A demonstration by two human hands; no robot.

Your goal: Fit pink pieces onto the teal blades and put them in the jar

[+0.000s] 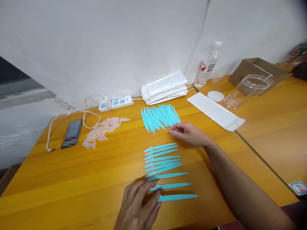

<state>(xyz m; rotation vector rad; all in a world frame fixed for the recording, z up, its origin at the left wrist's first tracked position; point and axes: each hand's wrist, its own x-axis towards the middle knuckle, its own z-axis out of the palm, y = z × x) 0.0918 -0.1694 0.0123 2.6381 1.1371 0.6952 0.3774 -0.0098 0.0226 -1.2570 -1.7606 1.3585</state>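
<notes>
1. I get fairly bright, diffuse light across the wall point(120, 48); I cannot place its source.
2. I see a soft shadow beside the right forearm point(240, 185).
3. The clear jar point(247, 92) catches highlights.
4. My wide lens darkens the upper-right corner.
5. Pixelation masks a dark object point(72, 133).

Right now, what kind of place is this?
It looks like an indoor work corner, maybe in a home or small workshop; I can't tell which. The wooden table stands by a plain wall, with a power strip and a pile of blue pieces on it.
</notes>
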